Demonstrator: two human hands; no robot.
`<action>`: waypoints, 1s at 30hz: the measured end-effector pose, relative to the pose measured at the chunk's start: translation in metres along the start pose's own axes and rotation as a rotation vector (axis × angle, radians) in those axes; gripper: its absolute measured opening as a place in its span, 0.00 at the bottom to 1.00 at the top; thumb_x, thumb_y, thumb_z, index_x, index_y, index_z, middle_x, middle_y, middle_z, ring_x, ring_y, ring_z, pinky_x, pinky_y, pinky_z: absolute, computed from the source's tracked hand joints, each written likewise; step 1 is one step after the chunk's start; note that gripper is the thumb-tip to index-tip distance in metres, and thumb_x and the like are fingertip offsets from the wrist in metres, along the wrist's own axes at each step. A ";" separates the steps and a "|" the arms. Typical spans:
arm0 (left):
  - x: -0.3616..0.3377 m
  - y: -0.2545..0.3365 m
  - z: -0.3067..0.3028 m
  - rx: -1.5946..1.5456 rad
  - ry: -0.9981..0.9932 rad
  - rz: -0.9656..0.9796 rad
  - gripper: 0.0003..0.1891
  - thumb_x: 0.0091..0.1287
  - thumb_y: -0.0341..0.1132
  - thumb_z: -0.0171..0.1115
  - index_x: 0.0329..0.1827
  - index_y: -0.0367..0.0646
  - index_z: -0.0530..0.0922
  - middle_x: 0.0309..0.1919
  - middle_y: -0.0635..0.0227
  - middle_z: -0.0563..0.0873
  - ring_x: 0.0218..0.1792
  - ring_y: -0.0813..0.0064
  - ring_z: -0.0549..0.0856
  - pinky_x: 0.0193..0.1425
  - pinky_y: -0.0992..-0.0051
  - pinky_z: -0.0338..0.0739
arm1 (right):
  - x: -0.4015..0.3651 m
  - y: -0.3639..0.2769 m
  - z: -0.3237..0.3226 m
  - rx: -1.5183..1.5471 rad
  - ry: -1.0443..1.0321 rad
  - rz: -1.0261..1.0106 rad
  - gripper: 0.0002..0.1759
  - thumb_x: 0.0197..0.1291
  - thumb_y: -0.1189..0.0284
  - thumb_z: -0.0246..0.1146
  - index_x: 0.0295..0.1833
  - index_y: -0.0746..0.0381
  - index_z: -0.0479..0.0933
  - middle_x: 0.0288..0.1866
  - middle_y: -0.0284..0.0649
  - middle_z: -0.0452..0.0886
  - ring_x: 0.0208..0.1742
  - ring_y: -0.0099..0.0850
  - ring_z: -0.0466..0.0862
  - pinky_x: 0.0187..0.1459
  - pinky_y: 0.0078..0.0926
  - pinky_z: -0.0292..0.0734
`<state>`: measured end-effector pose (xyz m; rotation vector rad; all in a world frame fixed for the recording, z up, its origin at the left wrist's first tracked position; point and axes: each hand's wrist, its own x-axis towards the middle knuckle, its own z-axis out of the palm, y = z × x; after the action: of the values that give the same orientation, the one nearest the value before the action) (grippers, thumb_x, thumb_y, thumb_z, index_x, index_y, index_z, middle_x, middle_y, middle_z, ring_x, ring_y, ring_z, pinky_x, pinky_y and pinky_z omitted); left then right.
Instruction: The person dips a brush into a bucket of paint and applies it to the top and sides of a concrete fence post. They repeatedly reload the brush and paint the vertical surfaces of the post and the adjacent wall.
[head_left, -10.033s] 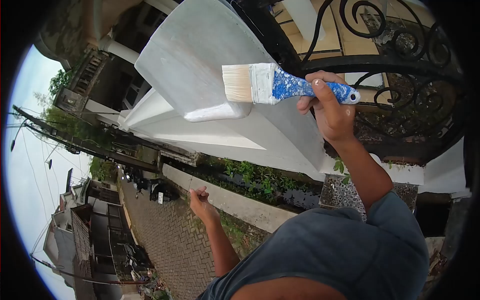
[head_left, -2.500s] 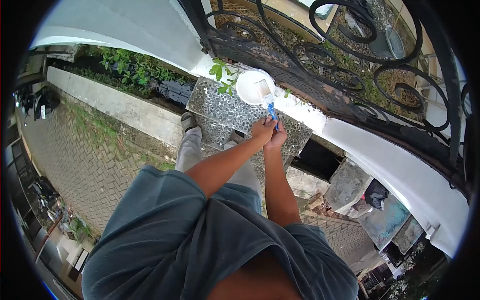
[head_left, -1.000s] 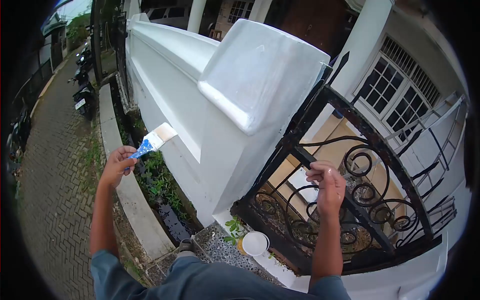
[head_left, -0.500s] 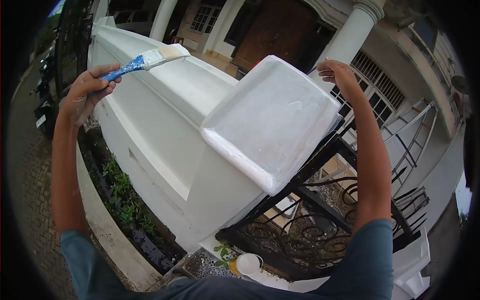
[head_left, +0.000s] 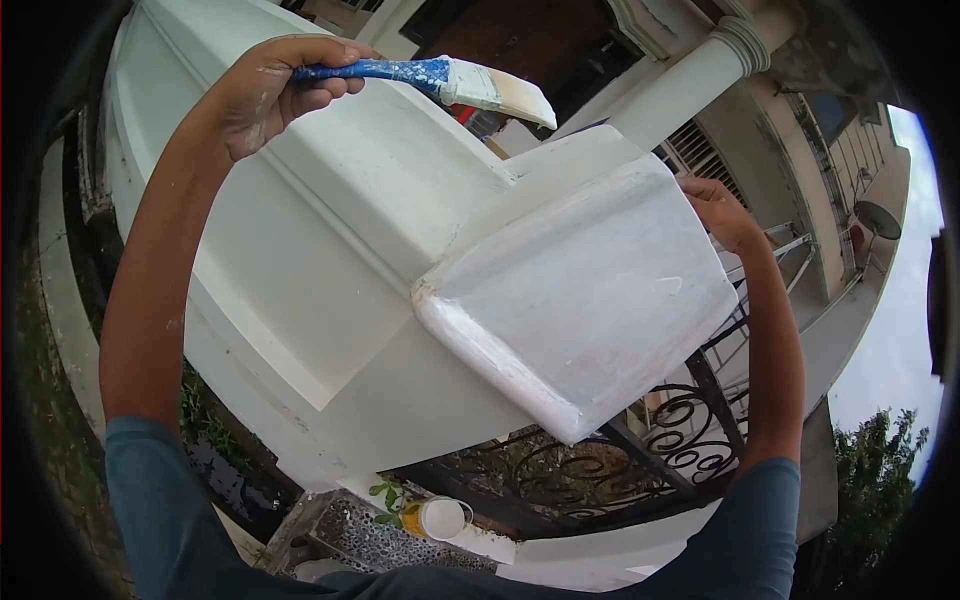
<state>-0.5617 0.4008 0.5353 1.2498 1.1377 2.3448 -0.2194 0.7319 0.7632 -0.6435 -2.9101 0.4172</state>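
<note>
A white wall [head_left: 275, 265] meets the gate pillar [head_left: 590, 290]. The left hand [head_left: 270, 90] closes around the handle of the flat paintbrush [head_left: 450, 82], perhaps so the bristles reach near the pillar's top without wetting fingers. The right hand [head_left: 722, 215] is at its side (finger opening, I cannot tell), probably for balance.
</note>
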 end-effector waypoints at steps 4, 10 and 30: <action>0.018 -0.009 0.013 -0.103 -0.020 -0.031 0.21 0.67 0.33 0.64 0.57 0.24 0.77 0.29 0.58 0.87 0.23 0.86 0.87 0.28 0.93 0.84 | 0.001 0.000 0.001 -0.100 0.022 0.097 0.27 0.68 0.56 0.63 0.64 0.63 0.79 0.51 0.43 0.87 0.52 0.30 0.84 0.57 0.30 0.77; 0.048 -0.021 0.034 -0.212 -0.129 -0.085 0.19 0.64 0.31 0.65 0.53 0.23 0.78 0.30 0.53 0.86 0.21 0.83 0.87 0.27 0.92 0.85 | -0.005 -0.009 0.009 -0.078 0.060 0.180 0.25 0.70 0.57 0.61 0.64 0.63 0.78 0.49 0.39 0.87 0.47 0.24 0.85 0.52 0.26 0.79; 0.049 -0.075 0.086 -0.492 -0.239 0.011 0.21 0.66 0.41 0.69 0.51 0.31 0.77 0.42 0.54 0.86 0.42 0.71 0.90 0.56 0.78 0.85 | -0.003 -0.092 0.045 -0.561 0.320 0.341 0.34 0.73 0.46 0.53 0.61 0.69 0.78 0.48 0.49 0.86 0.47 0.34 0.83 0.58 0.32 0.74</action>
<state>-0.5334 0.5215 0.5375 1.2957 0.4410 2.2134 -0.2611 0.6394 0.7472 -1.1615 -2.5937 -0.4577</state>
